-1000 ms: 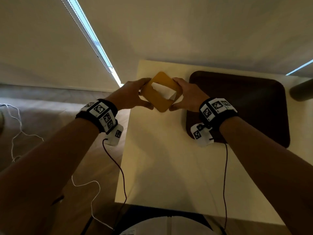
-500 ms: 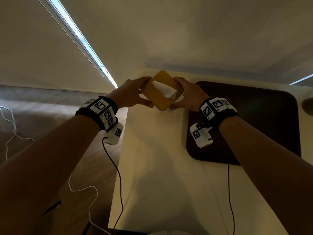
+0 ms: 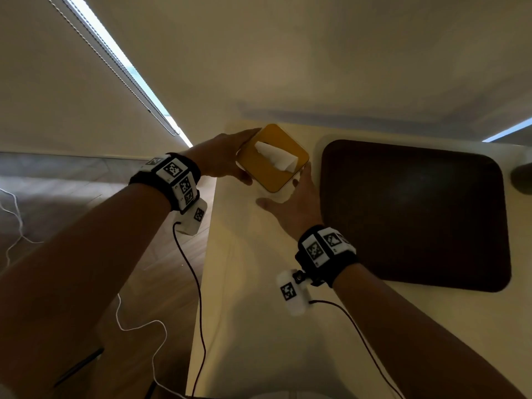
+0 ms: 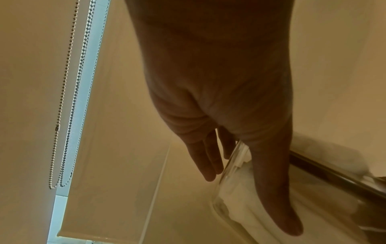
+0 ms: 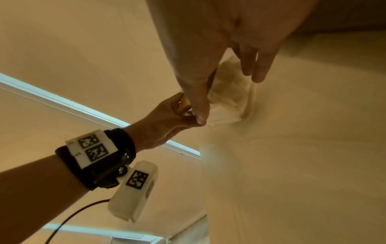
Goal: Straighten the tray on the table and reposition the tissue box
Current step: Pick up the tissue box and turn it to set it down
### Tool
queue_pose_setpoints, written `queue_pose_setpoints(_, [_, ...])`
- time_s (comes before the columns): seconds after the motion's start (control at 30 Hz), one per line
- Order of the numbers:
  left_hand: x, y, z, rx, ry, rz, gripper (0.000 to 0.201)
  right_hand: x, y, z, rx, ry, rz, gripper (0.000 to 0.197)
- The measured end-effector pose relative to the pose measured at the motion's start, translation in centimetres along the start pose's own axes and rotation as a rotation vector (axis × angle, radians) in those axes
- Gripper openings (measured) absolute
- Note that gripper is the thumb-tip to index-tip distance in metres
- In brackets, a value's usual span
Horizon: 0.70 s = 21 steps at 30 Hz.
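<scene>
Both bare forearms reach forward. The left hand (image 3: 220, 159) clasps a corner of the tissue box (image 3: 266, 175) between thumb and nearly straight fingers. The right hand (image 3: 293, 204) is palm down, thumb spread wide, its straight fingers touching the box's near side.

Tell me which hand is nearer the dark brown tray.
Right. The right hand sits just left of the tray, fingers against the tissue box; the left hand holds the box's other side, farther away.
</scene>
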State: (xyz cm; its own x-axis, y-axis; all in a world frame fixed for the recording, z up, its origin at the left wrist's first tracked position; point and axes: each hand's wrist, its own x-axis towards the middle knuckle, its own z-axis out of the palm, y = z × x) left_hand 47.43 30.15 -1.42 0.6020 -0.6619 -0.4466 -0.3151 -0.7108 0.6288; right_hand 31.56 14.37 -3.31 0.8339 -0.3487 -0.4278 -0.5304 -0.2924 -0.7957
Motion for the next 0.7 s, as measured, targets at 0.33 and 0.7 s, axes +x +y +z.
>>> queue_pose_setpoints(0.33, [-2.2, 0.1, 1.9, -0.100, 0.211, -0.033, 0.113, 3.1, -1.8, -3.9, 0.071, -0.166, -0.159, 0.109])
queue_pose_setpoints(0.7, [-3.1, 0.8, 4.6, -0.284, 0.260, -0.038, 0.107, 5.1, -1.9, -7.0, -0.106, -0.369, -0.208, 0.105])
